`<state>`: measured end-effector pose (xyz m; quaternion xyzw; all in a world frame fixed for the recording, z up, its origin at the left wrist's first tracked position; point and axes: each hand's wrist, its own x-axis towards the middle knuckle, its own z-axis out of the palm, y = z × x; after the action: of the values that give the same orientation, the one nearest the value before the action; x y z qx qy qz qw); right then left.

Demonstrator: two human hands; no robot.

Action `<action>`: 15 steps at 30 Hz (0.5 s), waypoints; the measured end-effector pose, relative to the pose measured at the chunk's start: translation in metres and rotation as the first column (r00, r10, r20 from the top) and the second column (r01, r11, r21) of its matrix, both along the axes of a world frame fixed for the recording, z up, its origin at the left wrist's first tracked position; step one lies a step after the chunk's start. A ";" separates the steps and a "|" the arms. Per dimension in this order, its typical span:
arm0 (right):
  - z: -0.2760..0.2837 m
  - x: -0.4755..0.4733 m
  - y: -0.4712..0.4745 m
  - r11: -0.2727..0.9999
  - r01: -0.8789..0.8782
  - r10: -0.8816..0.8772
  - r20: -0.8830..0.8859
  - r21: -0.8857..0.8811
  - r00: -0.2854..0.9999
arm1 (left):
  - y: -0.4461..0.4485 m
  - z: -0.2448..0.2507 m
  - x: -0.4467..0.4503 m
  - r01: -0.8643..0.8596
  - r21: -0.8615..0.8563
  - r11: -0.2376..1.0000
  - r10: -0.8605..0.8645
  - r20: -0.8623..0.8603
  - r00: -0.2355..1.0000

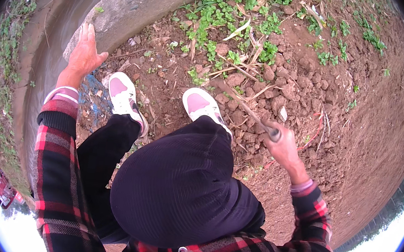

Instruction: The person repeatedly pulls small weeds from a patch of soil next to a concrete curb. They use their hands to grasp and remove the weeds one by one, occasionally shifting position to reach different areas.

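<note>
My left hand [85,51] rests palm down on the near end of a concrete wall top [126,5], its fingers together and thumb spread. On the other side, my right hand [284,145] is closed around the end of a thin tool handle [249,112]. The handle slants up and left to the ground by dry stalks; its far end is blurred, so the tool's kind cannot be told. Clods of brown soil [283,94] and low green plants [232,14] lie around and beyond it. My two white and pink sneakers stand on the soil between the hands.
A channel of muddy water [58,37] runs along the left beyond the wall, with a weedy bank [7,43] past it. Blue scraps [96,96] lie near my left shoe. A red string [317,132] lies on the clods at right. Bare soil slopes away farther right.
</note>
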<state>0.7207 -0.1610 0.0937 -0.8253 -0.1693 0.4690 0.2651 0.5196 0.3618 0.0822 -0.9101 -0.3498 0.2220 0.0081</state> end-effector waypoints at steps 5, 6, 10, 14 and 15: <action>0.014 0.020 -0.030 0.881 -0.473 0.468 0.218 -0.033 0.857 | -0.005 0.000 0.000 -0.008 0.006 1.000 0.008 0.037 0.999; 0.006 0.018 -0.029 0.820 -0.572 0.552 0.310 -0.031 0.774 | -0.005 0.000 0.001 -0.005 0.009 1.000 0.004 0.036 0.999; -0.033 -0.001 -0.021 0.753 -0.645 0.644 0.340 -0.128 0.685 | -0.005 0.001 0.001 0.005 0.009 1.000 -0.005 0.062 0.998; -0.051 -0.017 -0.011 0.998 -0.039 0.040 -0.032 0.056 0.999 | -0.004 -0.001 -0.002 0.014 0.044 0.999 -0.016 0.048 0.999; -0.053 -0.017 -0.008 0.990 -0.083 0.091 -0.064 0.116 0.994 | -0.003 -0.002 -0.001 0.009 0.041 0.999 -0.011 0.053 0.999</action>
<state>0.7042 -0.1688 0.0410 -0.7840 -0.2224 0.4979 0.2966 0.5184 0.3589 0.0803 -0.9172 -0.3496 0.1905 0.0183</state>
